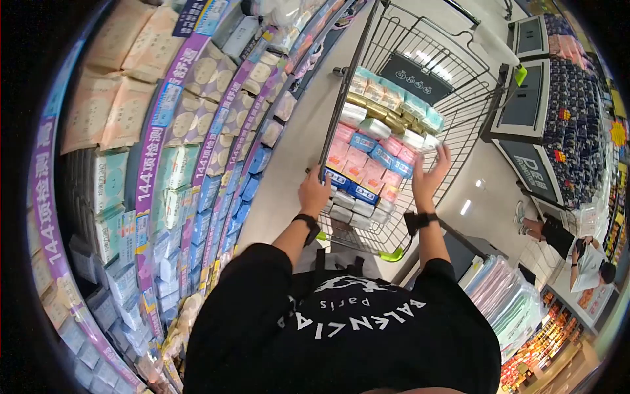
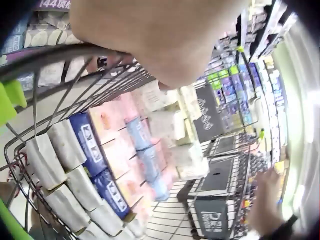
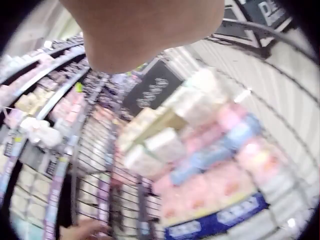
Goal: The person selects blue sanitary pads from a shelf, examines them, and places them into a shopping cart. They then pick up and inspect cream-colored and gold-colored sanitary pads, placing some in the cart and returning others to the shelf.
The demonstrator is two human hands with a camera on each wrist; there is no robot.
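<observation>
The left hand (image 2: 150,35) fills the top of the view, resting on the wire shopping cart (image 2: 75,60) rim. Inside lie pink packs (image 2: 112,135), dark blue packs (image 2: 87,142) and white packs (image 2: 50,160). The right hand (image 2: 267,200) shows blurred at lower right.

Supermarket aisle. At the left of the head view, tiered shelves (image 1: 197,151) carry packaged goods behind purple price strips (image 1: 152,151) printed "144". At centre, a wire shopping trolley (image 1: 420,72) holds stacked packs (image 1: 367,164). At the right, display bins (image 1: 525,111) flank a tiled floor (image 1: 289,171).
</observation>
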